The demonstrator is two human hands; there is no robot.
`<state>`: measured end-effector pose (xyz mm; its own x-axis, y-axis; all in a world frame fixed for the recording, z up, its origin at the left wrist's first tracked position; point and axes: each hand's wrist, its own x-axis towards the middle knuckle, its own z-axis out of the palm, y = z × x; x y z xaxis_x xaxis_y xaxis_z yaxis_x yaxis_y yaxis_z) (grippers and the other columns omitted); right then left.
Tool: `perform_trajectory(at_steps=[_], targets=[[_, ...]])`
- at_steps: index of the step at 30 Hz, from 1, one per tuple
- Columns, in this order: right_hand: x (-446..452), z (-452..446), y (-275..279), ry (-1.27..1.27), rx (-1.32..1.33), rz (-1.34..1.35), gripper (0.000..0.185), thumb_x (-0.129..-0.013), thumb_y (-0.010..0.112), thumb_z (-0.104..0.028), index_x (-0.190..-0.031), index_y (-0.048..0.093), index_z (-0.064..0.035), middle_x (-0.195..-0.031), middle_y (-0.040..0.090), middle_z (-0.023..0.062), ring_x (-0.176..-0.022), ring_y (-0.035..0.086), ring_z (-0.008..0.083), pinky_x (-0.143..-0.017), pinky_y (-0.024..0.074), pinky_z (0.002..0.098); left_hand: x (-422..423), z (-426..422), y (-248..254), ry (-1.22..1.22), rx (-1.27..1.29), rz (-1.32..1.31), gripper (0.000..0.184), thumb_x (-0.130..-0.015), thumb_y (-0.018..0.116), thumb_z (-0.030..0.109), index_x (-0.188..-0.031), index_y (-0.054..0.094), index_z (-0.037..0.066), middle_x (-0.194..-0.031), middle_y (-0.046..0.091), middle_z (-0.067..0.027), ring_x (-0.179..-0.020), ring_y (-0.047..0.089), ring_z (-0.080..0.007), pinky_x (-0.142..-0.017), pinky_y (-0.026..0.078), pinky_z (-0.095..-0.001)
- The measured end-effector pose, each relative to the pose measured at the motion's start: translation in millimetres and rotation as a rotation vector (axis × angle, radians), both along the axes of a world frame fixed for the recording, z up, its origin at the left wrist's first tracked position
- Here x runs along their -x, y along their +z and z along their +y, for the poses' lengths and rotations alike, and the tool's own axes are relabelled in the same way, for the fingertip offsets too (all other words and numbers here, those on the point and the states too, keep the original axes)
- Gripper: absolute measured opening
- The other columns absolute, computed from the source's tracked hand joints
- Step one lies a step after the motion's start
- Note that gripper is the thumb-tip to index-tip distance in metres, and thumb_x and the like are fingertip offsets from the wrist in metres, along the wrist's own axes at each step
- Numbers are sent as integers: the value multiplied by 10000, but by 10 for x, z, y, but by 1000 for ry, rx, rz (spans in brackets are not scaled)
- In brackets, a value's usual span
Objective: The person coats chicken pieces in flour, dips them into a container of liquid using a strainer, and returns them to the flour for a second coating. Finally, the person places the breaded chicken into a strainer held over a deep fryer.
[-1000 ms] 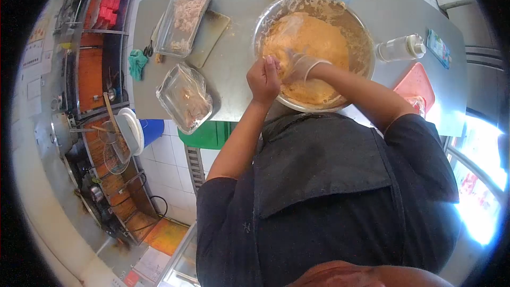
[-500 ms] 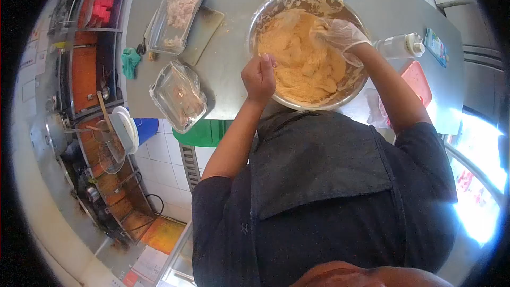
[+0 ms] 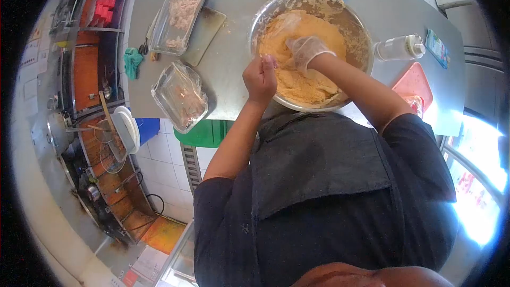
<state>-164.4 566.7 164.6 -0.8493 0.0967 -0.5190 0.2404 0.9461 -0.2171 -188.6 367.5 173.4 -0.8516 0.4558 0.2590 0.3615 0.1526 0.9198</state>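
Right now, it's all happening in the steel mixing bowl (image 3: 359, 42), near the front edge of the metal table (image 3: 231, 77), where a thick orange-tan mixture (image 3: 319, 24) covers the bottom. In goes the right hand (image 3: 308, 51), wearing a clear plastic glove (image 3: 325, 53), its fingers lost in the mass; whether they're clutching a lump or spread loose, I can't tell. Over on the near-left rim, the bare left hand (image 3: 260, 78) is curled into a fist, apparently gripping the bowl to brace it.

And how far along are we? Well into the mixing, I'd judge: the ingredients look largely combined, one colour nearly throughout, with smears high up the far wall. Smooth it isn't, though: folds in the middle and a grainier patch toward the near side suggest there's working left to do, how much the view won't say.

Off to the left, a clear tray of pale shredded meat (image 3: 185, 8) overlaps a cutting board (image 3: 210, 29), with a film-draped tray (image 3: 183, 95) nearer the person. To the right, a clear bottle (image 3: 396, 49) lies just beside the bowl.
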Motion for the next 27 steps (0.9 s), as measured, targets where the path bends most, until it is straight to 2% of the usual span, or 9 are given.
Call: perform_trajectory(at_steps=[2, 7, 10, 16, 19, 22, 25, 26, 27], targets=[[81, 69, -53, 48, 35, -70, 692, -802, 665, -608, -1252, 636, -84, -1197, 686, 191, -1103, 663, 361, -953, 502, 442, 4, -2, 7, -3, 5, 11, 421, -1074, 424, 276, -791, 597, 17, -690, 607, -65, -616, 555, -134, -591, 453, -282], [128, 94, 486, 32, 171, -209, 584, -775, 740, -484, -1217, 666, -110, -1150, 707, 161, -1063, 677, 310, -917, 506, 435, 9, -1, 0, -7, 4, 36, 412, -1071, 428, 272, -793, 599, 21, -686, 606, -64, -607, 556, -140, -584, 455, -291], [95, 242, 369, 47, 310, -238, 632, -777, 738, -515, -1264, 644, -124, -1144, 701, 186, -1046, 671, 309, -915, 503, 435, 9, -3, 5, 0, 5, 26, 411, -1071, 430, 269, -792, 598, 18, -682, 604, -67, -604, 558, -142, -581, 456, -295], [-14, 504, 275, -299, 518, -30, 598, -861, 675, -425, -1380, 565, -147, -1225, 672, 185, -1111, 636, 322, -984, 467, 411, 15, 7, 10, -10, -33, 21, 410, -1070, 446, 273, -794, 599, 11, -681, 604, -68, -607, 563, -141, -581, 456, -288], [20, 477, 198, -216, 296, -70, 583, -902, 623, -412, -1418, 531, -158, -1280, 645, 197, -1148, 624, 353, -1013, 457, 421, 6, 23, 43, 22, -41, -18, 353, -1030, 500, 210, -751, 612, 25, -672, 629, -116, -607, 630, -274, -573, 470, -363], [-16, 384, 213, -57, 178, -53, 579, -920, 591, -406, -1442, 506, -171, -1315, 625, 203, -1184, 609, 370, -1036, 447, 431, 10, 21, 16, 15, -38, -23, 354, -1030, 500, 211, -750, 612, 27, -672, 630, -116, -606, 628, -280, -572, 469, -369], [93, 260, 47, -83, 214, 54, 539, -910, 599, -419, -1385, 563, -167, -1315, 626, 191, -1175, 620, 361, -1031, 452, 447, 20, 6, -7, -23, -13, 8, 427, -1074, 438, 283, -789, 600, 9, -677, 607, -65, -612, 561, -134, -585, 455, -286], [98, 199, 12, -20, 163, 11, 521, -905, 604, -394, -1365, 578, -150, -1291, 639, 194, -1164, 628, 365, -1012, 468, 447, 24, 2, -23, -19, -4, 15, 427, -1073, 438, 282, -787, 601, 10, -677, 607, -66, -612, 561, -135, -585, 455, -287], [93, -7, 283, 42, 112, -32, 503, -900, 609, -369, -1344, 593, -132, -1268, 652, 196, -1152, 636, 369, -993, 484, 448, 26, -3, -46, -17, 6, 22, 427, -1073, 438, 281, -786, 601, 10, -678, 608, -67, -611, 561, -136, -584, 455, -288]])
